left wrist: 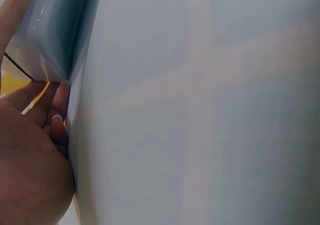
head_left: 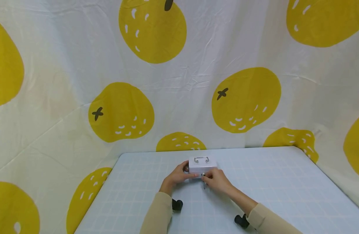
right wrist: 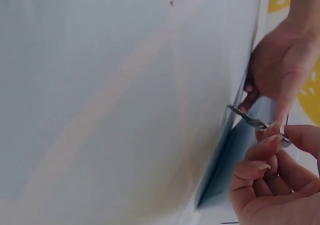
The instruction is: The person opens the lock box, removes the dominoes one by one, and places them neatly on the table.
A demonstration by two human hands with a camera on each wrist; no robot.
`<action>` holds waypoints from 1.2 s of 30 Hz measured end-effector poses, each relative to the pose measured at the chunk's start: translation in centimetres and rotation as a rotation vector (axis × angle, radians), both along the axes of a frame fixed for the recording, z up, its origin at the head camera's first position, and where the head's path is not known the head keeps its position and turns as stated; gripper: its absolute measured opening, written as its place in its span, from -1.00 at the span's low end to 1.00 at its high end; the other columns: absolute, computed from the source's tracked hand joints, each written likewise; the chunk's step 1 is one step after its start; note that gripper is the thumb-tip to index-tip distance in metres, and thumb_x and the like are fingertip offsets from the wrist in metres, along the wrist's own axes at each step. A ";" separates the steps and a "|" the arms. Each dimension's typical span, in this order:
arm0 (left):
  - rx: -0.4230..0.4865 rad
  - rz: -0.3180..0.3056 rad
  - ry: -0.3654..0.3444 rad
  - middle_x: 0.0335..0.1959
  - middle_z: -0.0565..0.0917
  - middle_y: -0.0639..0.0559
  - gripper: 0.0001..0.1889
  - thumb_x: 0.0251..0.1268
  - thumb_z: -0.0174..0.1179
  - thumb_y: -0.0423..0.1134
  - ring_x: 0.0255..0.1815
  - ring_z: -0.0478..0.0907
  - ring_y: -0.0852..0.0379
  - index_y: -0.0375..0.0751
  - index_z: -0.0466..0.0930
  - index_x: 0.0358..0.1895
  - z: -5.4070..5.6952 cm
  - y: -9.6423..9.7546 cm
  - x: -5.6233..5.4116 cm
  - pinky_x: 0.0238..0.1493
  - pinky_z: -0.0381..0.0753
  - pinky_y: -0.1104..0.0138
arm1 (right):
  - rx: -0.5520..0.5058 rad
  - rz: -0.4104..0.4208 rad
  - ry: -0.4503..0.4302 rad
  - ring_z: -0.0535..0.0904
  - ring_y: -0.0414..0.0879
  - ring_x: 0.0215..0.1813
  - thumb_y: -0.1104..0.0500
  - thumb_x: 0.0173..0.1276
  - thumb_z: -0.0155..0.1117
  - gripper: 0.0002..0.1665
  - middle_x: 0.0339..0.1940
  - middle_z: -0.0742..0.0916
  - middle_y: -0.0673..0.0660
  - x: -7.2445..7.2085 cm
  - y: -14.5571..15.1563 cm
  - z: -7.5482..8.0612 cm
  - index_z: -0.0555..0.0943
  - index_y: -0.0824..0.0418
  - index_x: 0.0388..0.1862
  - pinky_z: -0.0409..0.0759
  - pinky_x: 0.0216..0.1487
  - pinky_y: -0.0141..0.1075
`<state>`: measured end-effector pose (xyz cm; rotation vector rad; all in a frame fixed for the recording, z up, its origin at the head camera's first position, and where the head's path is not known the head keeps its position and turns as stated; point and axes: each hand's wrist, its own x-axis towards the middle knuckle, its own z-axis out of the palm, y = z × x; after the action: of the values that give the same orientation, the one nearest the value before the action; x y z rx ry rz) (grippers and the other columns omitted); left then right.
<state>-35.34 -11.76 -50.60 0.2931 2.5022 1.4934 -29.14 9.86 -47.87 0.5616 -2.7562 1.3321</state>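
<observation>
A small white metal cash box (head_left: 197, 166) with a wire carrying handle (head_left: 201, 158) on its closed lid sits toward the back of the table. My left hand (head_left: 179, 174) grips its left end, thumb along the front face and fingers round the side. In the left wrist view those fingers (left wrist: 60, 99) are low against the end of the box (left wrist: 55, 30). At the lock on the front, my right hand (head_left: 218, 180) pinches a key between thumb and fingers. A second key (right wrist: 245, 116) dangles beside the pinch; the held key's blade is hidden.
A pale checked cloth (head_left: 132, 191) covers the table. Behind it hangs a white curtain (head_left: 194, 107) printed with large yellow fruit. Black wrist cameras (head_left: 177, 204) sit at both cuffs, low over the table.
</observation>
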 end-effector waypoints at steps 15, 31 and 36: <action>-0.015 0.020 -0.005 -0.04 0.54 0.01 -0.07 0.03 0.58 0.12 0.01 0.42 0.01 -0.07 0.38 0.48 0.5 0.0 0.1 0.02 0.41 0.15 | 0.026 0.033 0.049 0.42 -0.26 -0.62 0.32 0.44 0.27 -0.69 -0.67 0.64 0.03 0.1 -0.3 0.3 0.71 0.31 -0.55 0.39 -0.57 -0.40; 0.004 0.023 -0.008 -0.03 0.55 -0.01 -0.07 0.02 0.60 0.06 0.00 0.43 0.02 -0.09 0.37 0.48 0.1 0.0 -0.1 0.00 0.41 0.17 | 0.266 -0.002 0.293 0.34 -0.25 -0.56 0.33 0.36 0.37 -0.70 -0.66 0.48 -0.12 0.8 -0.9 0.4 0.61 0.17 -0.59 0.36 -0.49 -0.36; 0.011 0.012 0.002 -0.04 0.56 0.00 -0.09 0.04 0.60 0.03 -0.02 0.44 0.03 -0.12 0.38 0.46 -0.2 0.0 -0.2 -0.01 0.42 0.18 | 0.121 0.001 0.149 0.38 -0.27 -0.63 0.35 0.40 0.30 -0.68 -0.72 0.50 -0.11 0.8 -0.8 0.1 0.63 0.25 -0.61 0.36 -0.56 -0.39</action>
<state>-35.50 -11.73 -50.84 0.2821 2.5020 1.5131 -28.32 9.09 -47.74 0.6399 -2.7277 1.0803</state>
